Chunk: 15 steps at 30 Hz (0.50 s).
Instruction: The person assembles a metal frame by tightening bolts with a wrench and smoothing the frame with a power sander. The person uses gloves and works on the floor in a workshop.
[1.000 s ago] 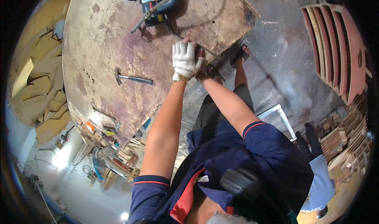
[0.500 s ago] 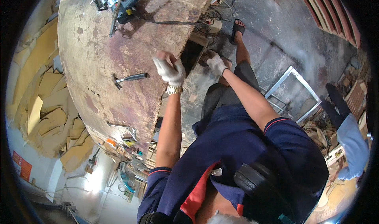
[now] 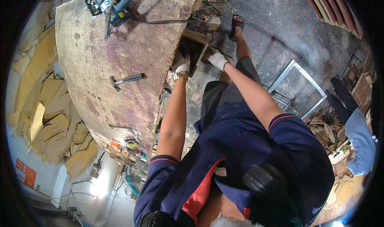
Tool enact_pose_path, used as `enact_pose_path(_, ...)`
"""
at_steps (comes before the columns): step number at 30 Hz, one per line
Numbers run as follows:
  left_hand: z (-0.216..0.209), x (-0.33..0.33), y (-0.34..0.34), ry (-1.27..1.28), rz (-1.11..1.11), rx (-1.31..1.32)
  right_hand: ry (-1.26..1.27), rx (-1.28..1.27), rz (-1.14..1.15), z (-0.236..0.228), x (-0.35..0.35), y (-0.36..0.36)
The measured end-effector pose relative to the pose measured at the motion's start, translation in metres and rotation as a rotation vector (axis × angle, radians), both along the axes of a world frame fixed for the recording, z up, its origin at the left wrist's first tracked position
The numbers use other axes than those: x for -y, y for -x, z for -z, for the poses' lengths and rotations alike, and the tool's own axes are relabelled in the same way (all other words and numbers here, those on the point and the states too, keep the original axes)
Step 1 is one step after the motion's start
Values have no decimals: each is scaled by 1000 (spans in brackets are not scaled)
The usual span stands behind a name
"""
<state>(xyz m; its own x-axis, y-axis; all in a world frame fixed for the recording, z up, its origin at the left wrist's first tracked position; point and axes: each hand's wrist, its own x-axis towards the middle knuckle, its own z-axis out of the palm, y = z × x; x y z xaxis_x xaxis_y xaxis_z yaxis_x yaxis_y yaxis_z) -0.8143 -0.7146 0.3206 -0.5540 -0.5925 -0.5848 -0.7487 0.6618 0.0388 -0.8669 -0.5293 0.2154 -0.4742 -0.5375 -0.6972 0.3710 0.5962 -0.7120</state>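
An open wooden drawer [image 3: 199, 38] juts out from under the right edge of the worn wooden table [image 3: 132, 55]. My left hand [image 3: 182, 64], in a white fingerless-looking glove with a watch at the wrist, reaches down into it; its fingers are hidden in the dark inside. My right hand [image 3: 217, 60], gloved too, is at the drawer's outer side with its fingers bent against the edge. What lies in the drawer is too dark to make out. A hammer [image 3: 129, 79] with a black handle lies on the table, left of my left hand.
A blue power tool [image 3: 114, 5] sits at the table's far end, its cable [image 3: 164, 22] running over the right edge. Metal clamp-like tools [image 3: 126, 130] lie near the front. A metal frame [image 3: 298, 87] stands on the floor at right, by another person's sleeve [image 3: 358, 135].
My left hand has come down from above the table's edge into the drawer. My right hand stays at the drawer's side. The whole view has shifted slightly.
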Motion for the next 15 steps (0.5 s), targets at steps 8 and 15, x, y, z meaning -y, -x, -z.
enact_pose_path(8, 18, 35, -18, -165, 183, -48, 12, -58, 29, 3, 1, -2)
enact_pose_path(15, 4, 21, -34, 83, 369, -130, 26, -209, -199, -15, 2, 8)
